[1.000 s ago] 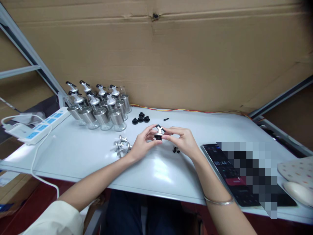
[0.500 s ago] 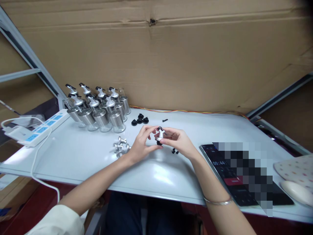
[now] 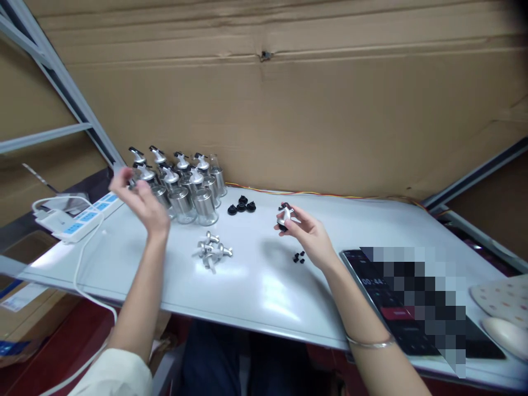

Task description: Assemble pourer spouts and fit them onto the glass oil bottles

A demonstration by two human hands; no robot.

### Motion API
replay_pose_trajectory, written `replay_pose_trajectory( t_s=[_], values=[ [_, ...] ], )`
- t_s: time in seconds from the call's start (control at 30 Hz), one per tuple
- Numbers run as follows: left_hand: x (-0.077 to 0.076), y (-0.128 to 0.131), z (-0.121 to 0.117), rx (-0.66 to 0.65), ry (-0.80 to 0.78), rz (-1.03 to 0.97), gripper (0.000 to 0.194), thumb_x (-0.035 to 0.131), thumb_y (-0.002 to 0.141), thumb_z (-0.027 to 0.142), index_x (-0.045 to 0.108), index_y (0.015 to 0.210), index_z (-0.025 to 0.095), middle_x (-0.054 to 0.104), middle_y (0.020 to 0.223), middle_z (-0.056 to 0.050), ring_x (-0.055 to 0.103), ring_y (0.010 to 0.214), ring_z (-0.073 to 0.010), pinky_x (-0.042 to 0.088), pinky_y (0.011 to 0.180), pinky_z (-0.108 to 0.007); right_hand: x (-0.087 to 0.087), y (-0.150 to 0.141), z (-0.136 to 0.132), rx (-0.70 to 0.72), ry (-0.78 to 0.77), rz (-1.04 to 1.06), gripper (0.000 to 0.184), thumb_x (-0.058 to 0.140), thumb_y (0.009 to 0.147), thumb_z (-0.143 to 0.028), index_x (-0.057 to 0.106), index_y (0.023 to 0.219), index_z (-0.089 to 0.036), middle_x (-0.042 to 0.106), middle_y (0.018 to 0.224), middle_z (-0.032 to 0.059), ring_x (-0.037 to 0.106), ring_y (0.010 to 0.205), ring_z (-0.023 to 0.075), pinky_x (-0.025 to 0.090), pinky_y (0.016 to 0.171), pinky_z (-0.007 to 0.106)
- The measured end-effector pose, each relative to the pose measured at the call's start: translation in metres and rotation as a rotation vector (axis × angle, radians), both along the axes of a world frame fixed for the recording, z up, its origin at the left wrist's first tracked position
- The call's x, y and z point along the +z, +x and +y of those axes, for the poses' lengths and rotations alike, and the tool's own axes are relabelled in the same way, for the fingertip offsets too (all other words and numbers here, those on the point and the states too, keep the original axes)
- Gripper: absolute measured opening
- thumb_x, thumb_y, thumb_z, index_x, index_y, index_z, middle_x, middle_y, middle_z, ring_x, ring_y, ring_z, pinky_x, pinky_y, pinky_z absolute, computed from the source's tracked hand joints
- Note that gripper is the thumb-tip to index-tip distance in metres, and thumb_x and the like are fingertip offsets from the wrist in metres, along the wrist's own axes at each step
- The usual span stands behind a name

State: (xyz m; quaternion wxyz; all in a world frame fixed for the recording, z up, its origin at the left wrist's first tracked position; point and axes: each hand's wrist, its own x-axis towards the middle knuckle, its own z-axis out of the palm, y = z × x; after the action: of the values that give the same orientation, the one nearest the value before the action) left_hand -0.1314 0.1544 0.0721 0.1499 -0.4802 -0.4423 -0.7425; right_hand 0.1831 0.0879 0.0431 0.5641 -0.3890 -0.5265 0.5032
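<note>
My right hand pinches a silver bottle pourer with a black lever and black stopper, raised above the table and tilted. My left hand is at the left, slightly blurred by motion. Its fingers are apart, nothing shows in them, and it covers part of the front-left glass bottles. Several glass bottles with metal sleeves stand together there, many topped by silver pourers. Loose silver pourer heads lie in a cluster between my hands. Black stoppers sit behind them, and tiny black parts lie below my right hand.
A white power strip with a plugged-in adapter and cable lies at the left edge. To the right are a tablet showing a timer, partly pixelated, and a white mouse. A cardboard wall rises behind the table.
My left hand has let go of the pourer and swung left to the bottles. My right hand keeps the pourer, now slightly higher and tilted. The view has shifted a little.
</note>
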Motion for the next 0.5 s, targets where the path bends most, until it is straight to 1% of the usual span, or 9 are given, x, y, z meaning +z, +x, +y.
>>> replay_pose_trajectory(
  t_s=[0.07, 0.1, 0.13, 0.2, 0.27, 0.33, 0.37, 0.43, 0.5],
  values=[
    [0.0, -0.045, 0.019, 0.135, -0.125, -0.157, 0.038, 0.038, 0.09, 0.007, 0.03, 0.127, 0.006, 0.039, 0.129, -0.014, 0.038, 0.121, -0.0156, 0.028, 0.107, -0.035, -0.001, 0.001, 0.001, -0.006, 0.015, -0.016, 0.045, 0.073, 0.071, -0.042, 0.063, 0.111, -0.024, 0.065, 0.094, 0.0041, 0.066, 0.076, 0.017, 0.055, 0.066, 0.032],
    [-0.002, -0.064, 0.028, 0.166, -0.244, -0.2, 0.044, 0.04, 0.088, 0.003, 0.025, 0.13, 0.005, 0.036, 0.134, -0.014, 0.035, 0.125, -0.0148, 0.023, 0.11, -0.035, -0.001, 0.001, 0.001, -0.006, 0.02, -0.023, 0.046, 0.073, 0.071, -0.042, 0.063, 0.112, -0.024, 0.066, 0.094, 0.0044, 0.066, 0.077, 0.0171, 0.055, 0.067, 0.032],
    [-0.005, -0.081, 0.036, 0.168, -0.374, -0.199, 0.05, 0.044, 0.088, 0.004, 0.021, 0.132, 0.006, 0.032, 0.139, -0.015, 0.032, 0.129, -0.0151, 0.02, 0.112, -0.036, -0.001, 0.001, 0.001, -0.002, 0.023, -0.027, 0.047, 0.073, 0.071, -0.042, 0.063, 0.113, -0.024, 0.066, 0.094, 0.0045, 0.066, 0.077, 0.0172, 0.055, 0.067, 0.032],
    [-0.012, -0.105, 0.048, 0.127, -0.465, -0.183, 0.051, 0.055, 0.085, 0.007, 0.028, 0.127, 0.006, 0.041, 0.135, -0.014, 0.037, 0.126, -0.0193, 0.021, 0.111, -0.042, -0.001, 0.001, 0.001, 0.007, 0.027, -0.027, 0.048, 0.074, 0.07, -0.041, 0.063, 0.113, -0.023, 0.067, 0.094, 0.0048, 0.067, 0.077, 0.0173, 0.054, 0.067, 0.033],
    [-0.018, -0.117, 0.057, 0.063, -0.518, -0.138, 0.048, 0.066, 0.078, 0.008, 0.038, 0.118, 0.008, 0.054, 0.12, -0.009, 0.048, 0.115, -0.0192, 0.03, 0.106, -0.041, -0.002, 0.001, 0.001, 0.0, 0.033, -0.023, 0.049, 0.075, 0.069, -0.04, 0.064, 0.113, -0.022, 0.068, 0.094, 0.0052, 0.067, 0.077, 0.0175, 0.054, 0.067, 0.033],
    [-0.021, -0.122, 0.062, 0.006, -0.543, -0.09, 0.042, 0.07, 0.073, 0.007, 0.044, 0.105, 0.01, 0.06, 0.102, -0.003, 0.054, 0.1, -0.0164, 0.039, 0.097, -0.037, -0.002, 0.001, 0.002, -0.022, 0.044, -0.022, 0.05, 0.076, 0.069, -0.039, 0.063, 0.114, -0.022, 0.068, 0.094, 0.0053, 0.066, 0.078, 0.0174, 0.054, 0.066, 0.032],
    [-0.022, -0.124, 0.063, -0.013, -0.545, -0.068, 0.038, 0.071, 0.072, 0.007, 0.045, 0.1, 0.011, 0.059, 0.093, 0.0, 0.055, 0.093, -0.015, 0.042, 0.092, -0.035, -0.002, 0.001, 0.002, -0.037, 0.053, -0.021, 0.05, 0.076, 0.068, -0.039, 0.063, 0.114, -0.022, 0.068, 0.094, 0.0053, 0.066, 0.077, 0.0173, 0.053, 0.066, 0.032],
    [-0.023, -0.127, 0.062, -0.031, -0.518, -0.023, 0.032, 0.068, 0.073, 0.006, 0.043, 0.092, 0.013, 0.054, 0.084, 0.003, 0.052, 0.085, -0.0133, 0.043, 0.086, -0.032, -0.002, 0.002, 0.003, -0.065, 0.073, -0.025, 0.049, 0.075, 0.069, -0.039, 0.063, 0.113, -0.021, 0.068, 0.094, 0.0055, 0.066, 0.077, 0.017, 0.053, 0.064, 0.031],
    [-0.024, -0.129, 0.057, -0.064, -0.458, 0.057, 0.028, 0.062, 0.077, 0.005, 0.039, 0.091, 0.014, 0.049, 0.084, 0.003, 0.048, 0.085, -0.0131, 0.04, 0.087, -0.034, -0.003, 0.001, 0.004, -0.091, 0.095, -0.031, 0.047, 0.073, 0.07, -0.04, 0.063, 0.112, -0.021, 0.067, 0.094, 0.0056, 0.065, 0.076, 0.0168, 0.052, 0.062, 0.03]
  ],
)
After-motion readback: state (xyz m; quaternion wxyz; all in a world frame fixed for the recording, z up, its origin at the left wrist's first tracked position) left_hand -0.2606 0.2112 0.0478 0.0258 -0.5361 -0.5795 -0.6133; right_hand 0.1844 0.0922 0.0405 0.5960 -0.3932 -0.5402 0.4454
